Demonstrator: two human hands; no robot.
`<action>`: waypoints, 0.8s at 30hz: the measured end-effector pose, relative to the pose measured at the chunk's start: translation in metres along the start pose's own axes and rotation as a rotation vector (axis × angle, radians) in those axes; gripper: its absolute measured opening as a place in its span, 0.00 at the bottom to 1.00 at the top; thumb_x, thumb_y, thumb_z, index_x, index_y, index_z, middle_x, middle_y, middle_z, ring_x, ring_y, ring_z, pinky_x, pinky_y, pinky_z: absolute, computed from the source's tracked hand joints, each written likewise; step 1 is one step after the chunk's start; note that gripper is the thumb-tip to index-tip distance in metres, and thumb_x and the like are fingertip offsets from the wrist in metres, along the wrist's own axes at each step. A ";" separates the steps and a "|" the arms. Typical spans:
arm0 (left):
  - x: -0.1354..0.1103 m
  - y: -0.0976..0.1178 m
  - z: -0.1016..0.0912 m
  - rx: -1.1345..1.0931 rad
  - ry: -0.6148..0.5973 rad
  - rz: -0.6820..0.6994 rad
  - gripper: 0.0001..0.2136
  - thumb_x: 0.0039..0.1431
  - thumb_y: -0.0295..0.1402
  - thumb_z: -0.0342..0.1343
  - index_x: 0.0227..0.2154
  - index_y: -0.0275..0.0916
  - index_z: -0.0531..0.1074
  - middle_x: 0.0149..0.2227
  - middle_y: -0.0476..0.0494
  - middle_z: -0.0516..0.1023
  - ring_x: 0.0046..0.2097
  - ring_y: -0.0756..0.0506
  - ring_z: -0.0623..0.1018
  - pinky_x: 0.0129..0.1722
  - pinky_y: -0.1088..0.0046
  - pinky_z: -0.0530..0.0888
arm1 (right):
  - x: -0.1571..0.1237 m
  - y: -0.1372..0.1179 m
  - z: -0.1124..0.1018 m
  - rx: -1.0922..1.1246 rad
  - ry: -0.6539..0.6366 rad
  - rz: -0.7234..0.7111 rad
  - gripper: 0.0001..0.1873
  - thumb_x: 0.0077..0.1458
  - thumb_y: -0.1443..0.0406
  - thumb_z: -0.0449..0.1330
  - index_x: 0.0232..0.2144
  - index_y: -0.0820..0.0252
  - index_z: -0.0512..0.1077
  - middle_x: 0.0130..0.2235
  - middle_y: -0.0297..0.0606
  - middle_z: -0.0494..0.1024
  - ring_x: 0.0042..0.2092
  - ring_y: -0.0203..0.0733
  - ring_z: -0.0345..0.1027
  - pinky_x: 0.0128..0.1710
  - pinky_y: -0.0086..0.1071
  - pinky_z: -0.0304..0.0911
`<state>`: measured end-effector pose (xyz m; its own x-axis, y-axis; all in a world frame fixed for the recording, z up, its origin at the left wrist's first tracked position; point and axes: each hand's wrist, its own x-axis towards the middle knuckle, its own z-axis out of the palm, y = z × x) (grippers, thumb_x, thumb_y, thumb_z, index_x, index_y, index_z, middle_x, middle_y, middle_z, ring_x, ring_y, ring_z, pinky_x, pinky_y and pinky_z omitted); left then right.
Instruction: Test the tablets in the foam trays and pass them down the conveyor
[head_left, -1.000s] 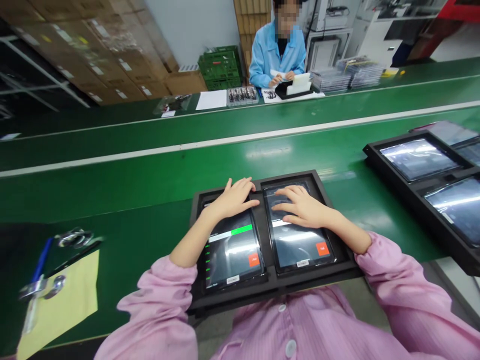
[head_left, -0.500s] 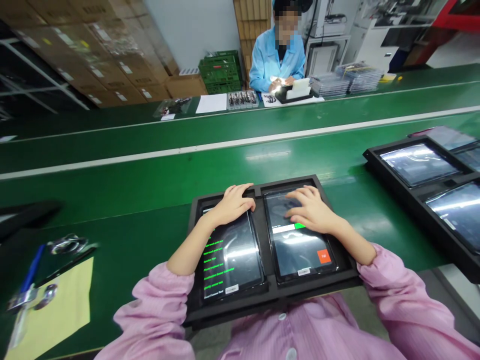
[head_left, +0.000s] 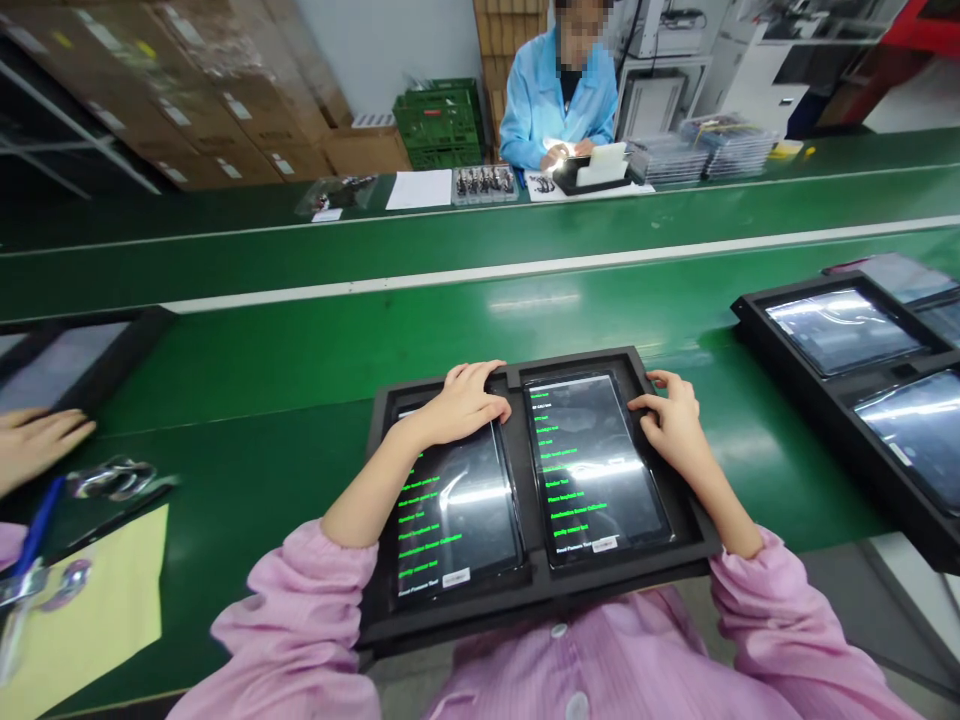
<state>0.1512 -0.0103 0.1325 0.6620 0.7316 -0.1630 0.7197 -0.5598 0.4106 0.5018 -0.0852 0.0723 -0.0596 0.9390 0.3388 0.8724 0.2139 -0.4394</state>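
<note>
A black tray (head_left: 525, 590) lies on the green belt in front of me and holds two tablets side by side. The left tablet (head_left: 457, 520) and the right tablet (head_left: 592, 470) both show lists of green text. My left hand (head_left: 461, 405) rests on the top of the left tablet, fingers curled over its upper edge. My right hand (head_left: 675, 425) sits at the right edge of the right tablet, fingers bent against the tray's rim.
A second black tray (head_left: 832, 395) with tablets stands at the right. Another person's hand (head_left: 37, 440) lies at the far left by a third tray (head_left: 142, 335). A yellow sheet (head_left: 97, 600), pen and clip lie at front left. Across the belt a person in blue (head_left: 559, 95) works.
My right hand slid off the right tablet's screen to its right edge. Both screens switched to green text lists. Another person's hand and a tray appeared at the left.
</note>
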 end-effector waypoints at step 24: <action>0.000 -0.007 -0.001 -0.028 0.009 0.006 0.26 0.70 0.47 0.35 0.37 0.47 0.79 0.67 0.46 0.57 0.67 0.34 0.55 0.68 0.46 0.48 | 0.003 0.011 0.007 0.023 0.000 -0.009 0.22 0.47 0.73 0.53 0.41 0.53 0.80 0.54 0.47 0.65 0.52 0.56 0.61 0.54 0.60 0.65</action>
<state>0.1460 -0.0064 0.1309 0.6645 0.7317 -0.1518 0.7093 -0.5537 0.4363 0.5074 -0.0782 0.0627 -0.0674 0.9369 0.3429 0.8603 0.2287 -0.4557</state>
